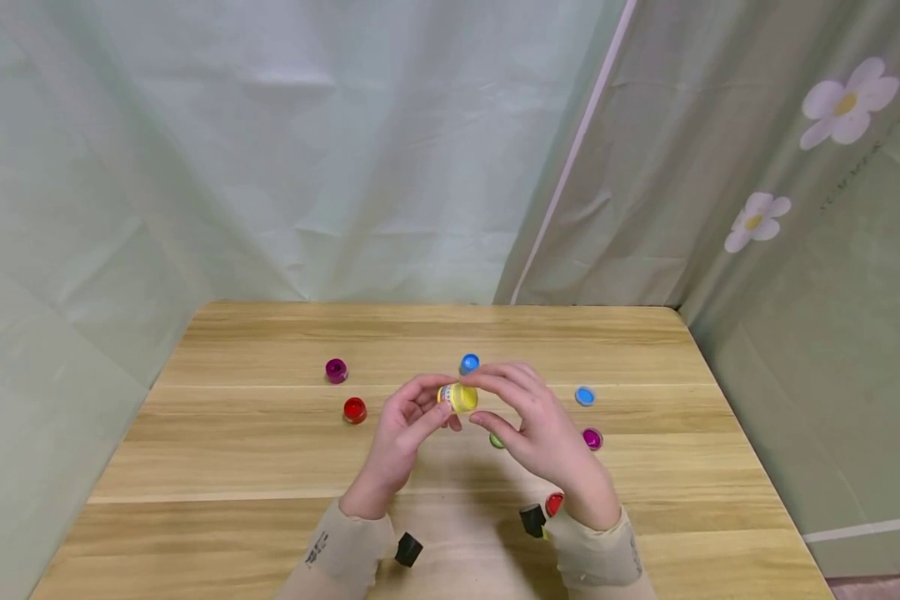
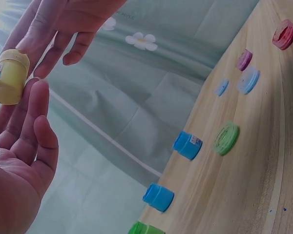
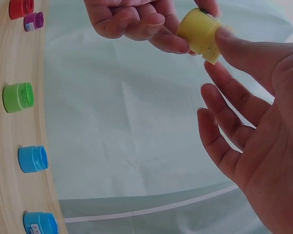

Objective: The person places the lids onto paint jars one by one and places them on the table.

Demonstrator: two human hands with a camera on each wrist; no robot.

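A small yellow jar (image 1: 458,397) with a yellow lid is held above the middle of the wooden table (image 1: 232,467). My left hand (image 1: 408,425) pinches the jar body between thumb and fingers. My right hand (image 1: 528,417) pinches the lid end with thumb and index finger, its other fingers spread loosely. In the left wrist view the yellow jar (image 2: 10,77) sits between the left fingers (image 2: 33,114) and the right hand (image 2: 63,24) above. In the right wrist view the yellow jar (image 3: 200,30) lies between the left hand (image 3: 134,22) and the right hand (image 3: 256,126).
On the table lie a purple jar (image 1: 336,370), a red jar (image 1: 355,410), a blue jar (image 1: 469,363), a blue lid (image 1: 585,396), a magenta lid (image 1: 592,438), a red lid (image 1: 554,503) and a green piece (image 1: 497,442) under my hands. Curtains hang behind and to the right.
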